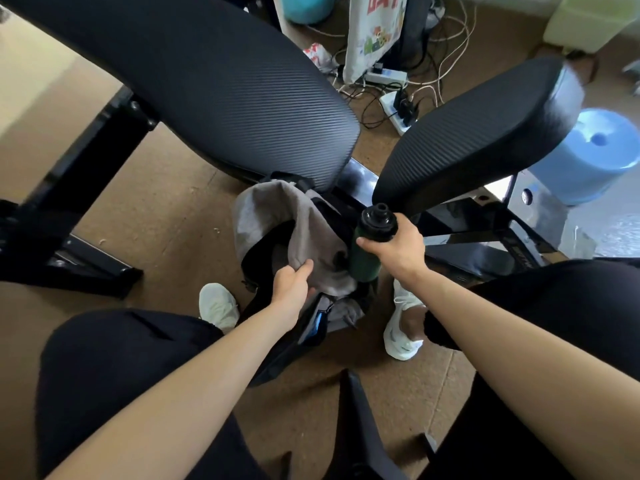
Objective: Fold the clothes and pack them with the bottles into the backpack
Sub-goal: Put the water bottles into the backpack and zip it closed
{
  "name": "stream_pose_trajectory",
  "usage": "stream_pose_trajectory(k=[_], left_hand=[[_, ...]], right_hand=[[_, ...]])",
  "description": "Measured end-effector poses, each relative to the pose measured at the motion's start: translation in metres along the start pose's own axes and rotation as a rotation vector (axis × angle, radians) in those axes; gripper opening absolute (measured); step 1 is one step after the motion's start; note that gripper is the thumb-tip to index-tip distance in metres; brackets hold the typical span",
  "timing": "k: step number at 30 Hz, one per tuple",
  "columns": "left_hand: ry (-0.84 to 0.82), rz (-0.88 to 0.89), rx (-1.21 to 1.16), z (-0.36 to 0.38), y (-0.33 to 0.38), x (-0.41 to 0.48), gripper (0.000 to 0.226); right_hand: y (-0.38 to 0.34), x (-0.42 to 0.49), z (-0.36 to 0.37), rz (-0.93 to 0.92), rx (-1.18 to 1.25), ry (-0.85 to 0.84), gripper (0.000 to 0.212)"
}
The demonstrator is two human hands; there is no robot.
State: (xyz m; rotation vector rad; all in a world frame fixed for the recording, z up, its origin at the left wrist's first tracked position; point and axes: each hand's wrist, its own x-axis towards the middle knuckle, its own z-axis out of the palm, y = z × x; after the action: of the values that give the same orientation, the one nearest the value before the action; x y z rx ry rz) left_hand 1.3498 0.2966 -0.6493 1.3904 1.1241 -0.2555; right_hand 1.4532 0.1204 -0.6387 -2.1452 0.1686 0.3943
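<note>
L hand (294, 282) tight on grey garment (273, 216) over backpack (280, 355) mouth, R hand (394, 252) round green bottle (362, 261) at rim

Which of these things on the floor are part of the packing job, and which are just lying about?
Part of the job: grey garment, held by the left hand; black backpack under it; green bottle, gripped by the right hand.
Just lying about: two black chairs, printed tote bag, power strips with cables, blue cylinder.
</note>
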Motion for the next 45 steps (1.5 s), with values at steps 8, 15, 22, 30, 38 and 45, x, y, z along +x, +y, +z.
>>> stream_pose_trajectory(k=[8,15,22,30,38,45], left_hand=[[0.235,0.352,0.125,0.021,-0.021,-0.042,0.068],[0.009,1.130,0.779,0.020,0.016,-0.023,0.109],[-0.440,0.906,1.125,0.040,0.075,0.017,0.120],[-0.295,1.031,1.163,0.025,0.083,0.033,0.075],[-0.260,0.960,1.287,0.010,0.089,0.033,0.076],[-0.221,0.926,1.234,0.006,0.089,0.043,0.074]], right_hand=[[0.002,-0.012,0.022,-0.036,-0.032,-0.068,0.073],[0.007,0.006,0.009,-0.117,-0.089,-0.194,0.076],[0.017,0.018,0.007,-0.138,0.077,-0.376,0.067],[0.088,0.057,0.013,0.465,0.254,-0.155,0.022],[0.125,0.055,0.080,0.329,-0.051,-0.278,0.030],[0.118,0.058,0.103,0.102,-0.350,-0.283,0.023]])
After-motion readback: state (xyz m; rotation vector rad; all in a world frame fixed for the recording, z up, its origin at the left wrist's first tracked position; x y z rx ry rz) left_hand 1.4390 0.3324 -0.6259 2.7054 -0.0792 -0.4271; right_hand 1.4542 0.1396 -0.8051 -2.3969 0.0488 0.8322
